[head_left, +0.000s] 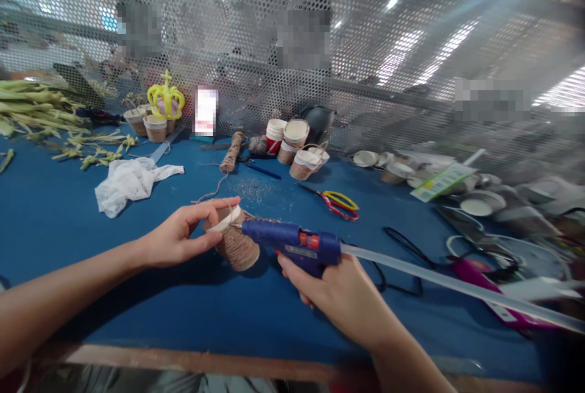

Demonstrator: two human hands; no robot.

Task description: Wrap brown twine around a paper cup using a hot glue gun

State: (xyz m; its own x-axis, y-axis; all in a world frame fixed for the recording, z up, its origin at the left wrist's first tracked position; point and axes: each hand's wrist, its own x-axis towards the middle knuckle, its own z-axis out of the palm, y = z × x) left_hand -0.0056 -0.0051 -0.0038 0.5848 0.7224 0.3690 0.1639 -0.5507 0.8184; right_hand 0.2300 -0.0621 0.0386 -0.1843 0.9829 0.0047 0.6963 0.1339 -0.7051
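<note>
My left hand grips a paper cup by its pale rim, thumb and fingers on either side. Brown twine winds round the cup, which tilts with its base toward me and to the right. My right hand is wrapped round the handle of a blue hot glue gun. The gun's metal nozzle points left and meets the cup just below the rim. Out of the gun's back runs a long translucent glue stick. A strand of twine trails on the table behind the cup.
Red-and-yellow scissors lie beyond the gun. A twine spool, blue pen and several cups stand or lie farther back. White cloth is at left, plant stalks behind it. Cups, cords and a purple tool crowd the right.
</note>
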